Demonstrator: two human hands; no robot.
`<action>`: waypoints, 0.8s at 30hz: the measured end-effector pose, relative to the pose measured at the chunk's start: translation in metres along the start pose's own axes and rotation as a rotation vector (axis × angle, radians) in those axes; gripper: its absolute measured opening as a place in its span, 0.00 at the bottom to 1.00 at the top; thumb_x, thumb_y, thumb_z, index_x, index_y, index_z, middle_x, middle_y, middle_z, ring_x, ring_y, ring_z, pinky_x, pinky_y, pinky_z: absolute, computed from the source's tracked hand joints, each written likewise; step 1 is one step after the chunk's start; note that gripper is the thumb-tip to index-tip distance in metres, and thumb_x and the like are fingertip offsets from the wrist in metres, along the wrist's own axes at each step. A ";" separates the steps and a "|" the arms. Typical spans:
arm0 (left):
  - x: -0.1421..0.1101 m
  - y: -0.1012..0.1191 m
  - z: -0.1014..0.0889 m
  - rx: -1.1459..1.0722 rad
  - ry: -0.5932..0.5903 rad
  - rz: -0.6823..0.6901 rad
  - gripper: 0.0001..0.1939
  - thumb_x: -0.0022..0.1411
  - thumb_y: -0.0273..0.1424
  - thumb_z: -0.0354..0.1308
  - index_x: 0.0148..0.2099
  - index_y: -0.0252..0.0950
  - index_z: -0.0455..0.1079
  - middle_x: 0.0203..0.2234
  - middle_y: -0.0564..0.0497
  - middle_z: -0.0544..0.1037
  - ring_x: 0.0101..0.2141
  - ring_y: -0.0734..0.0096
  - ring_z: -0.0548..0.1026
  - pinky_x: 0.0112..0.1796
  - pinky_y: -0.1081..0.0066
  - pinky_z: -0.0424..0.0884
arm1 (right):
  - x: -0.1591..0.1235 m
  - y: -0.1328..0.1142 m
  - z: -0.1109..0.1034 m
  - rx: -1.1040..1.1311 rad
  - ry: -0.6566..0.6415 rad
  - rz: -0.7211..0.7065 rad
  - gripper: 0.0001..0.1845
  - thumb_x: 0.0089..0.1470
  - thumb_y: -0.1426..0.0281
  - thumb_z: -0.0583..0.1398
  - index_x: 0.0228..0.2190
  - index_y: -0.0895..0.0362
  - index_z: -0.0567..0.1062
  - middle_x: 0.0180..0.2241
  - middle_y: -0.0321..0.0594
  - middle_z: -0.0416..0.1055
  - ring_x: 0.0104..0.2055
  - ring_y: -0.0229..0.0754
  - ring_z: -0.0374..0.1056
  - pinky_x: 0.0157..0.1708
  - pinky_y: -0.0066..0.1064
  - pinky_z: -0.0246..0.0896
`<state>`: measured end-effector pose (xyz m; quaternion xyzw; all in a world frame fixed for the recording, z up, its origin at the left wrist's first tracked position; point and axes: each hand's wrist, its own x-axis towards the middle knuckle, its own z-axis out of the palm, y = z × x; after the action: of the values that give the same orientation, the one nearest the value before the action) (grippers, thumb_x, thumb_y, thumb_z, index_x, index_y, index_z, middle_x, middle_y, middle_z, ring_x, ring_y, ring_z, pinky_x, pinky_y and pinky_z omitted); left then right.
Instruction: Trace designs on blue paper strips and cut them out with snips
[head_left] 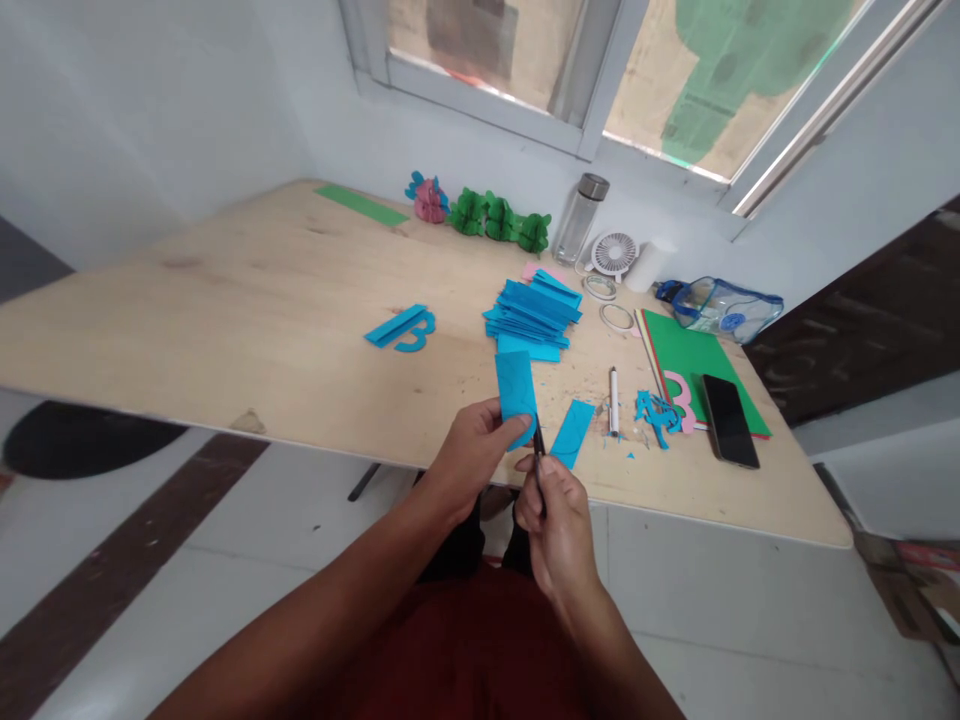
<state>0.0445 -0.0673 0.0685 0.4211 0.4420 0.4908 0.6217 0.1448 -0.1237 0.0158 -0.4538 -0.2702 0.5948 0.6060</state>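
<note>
Close to the table's front edge, my left hand (484,440) pinches a folded strip of blue paper (515,380) that has a drawn line on it. My right hand (553,497) grips a pair of dark scissors (538,450), whose blades meet the strip's right edge. Just right of the scissors lies another blue paper piece (573,432). Beyond my hands is a pile of folded blue strips (534,312). Off to the left rest a cut-out blue curved shape (417,332) and a folded strip. Blue scraps (658,416) lie on the right beside a pink curved cut-out (681,402).
On the right are a white pen (614,402), a phone (729,420), green paper (697,360) and a clear pouch (727,308). Along the wall stand green paper ornaments (499,218), a pink one (430,200), a glass bottle (580,222), a small fan (613,255) and tape rolls (616,317).
</note>
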 end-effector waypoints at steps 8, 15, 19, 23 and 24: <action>-0.009 0.003 0.000 -0.016 -0.050 -0.005 0.12 0.48 0.37 0.61 0.20 0.36 0.65 0.17 0.56 0.66 0.22 0.75 0.62 0.28 0.73 0.62 | -0.007 -0.006 0.005 0.018 -0.022 -0.029 0.21 0.52 0.51 0.66 0.29 0.57 0.76 0.15 0.24 0.52 0.16 0.28 0.41 0.16 0.24 0.36; -0.015 0.006 0.002 -0.037 -0.060 -0.004 0.12 0.48 0.37 0.61 0.21 0.36 0.65 0.17 0.57 0.66 0.22 0.75 0.62 0.28 0.73 0.63 | -0.013 -0.005 0.005 0.028 -0.031 -0.033 0.21 0.52 0.51 0.66 0.29 0.57 0.77 0.14 0.23 0.51 0.16 0.28 0.41 0.16 0.23 0.37; -0.019 0.005 0.002 -0.022 -0.066 0.000 0.12 0.49 0.37 0.60 0.22 0.36 0.65 0.17 0.57 0.66 0.23 0.75 0.63 0.29 0.73 0.63 | -0.015 -0.004 0.004 0.043 -0.036 -0.036 0.19 0.52 0.52 0.66 0.28 0.57 0.76 0.14 0.23 0.51 0.16 0.28 0.40 0.16 0.23 0.36; -0.021 0.004 -0.001 -0.009 -0.061 0.015 0.12 0.50 0.37 0.60 0.22 0.36 0.66 0.18 0.56 0.67 0.23 0.74 0.63 0.30 0.72 0.63 | -0.015 -0.003 0.004 0.036 -0.051 -0.032 0.20 0.53 0.52 0.65 0.29 0.57 0.76 0.14 0.23 0.50 0.16 0.28 0.40 0.16 0.24 0.35; -0.021 0.003 -0.002 -0.005 -0.061 0.018 0.12 0.50 0.37 0.61 0.22 0.36 0.66 0.18 0.56 0.67 0.23 0.74 0.64 0.30 0.72 0.63 | -0.015 -0.003 0.004 0.031 -0.054 -0.030 0.20 0.53 0.51 0.65 0.29 0.57 0.76 0.14 0.23 0.50 0.16 0.28 0.40 0.16 0.24 0.35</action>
<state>0.0388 -0.0873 0.0740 0.4382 0.4180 0.4842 0.6315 0.1406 -0.1369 0.0230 -0.4240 -0.2839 0.6017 0.6144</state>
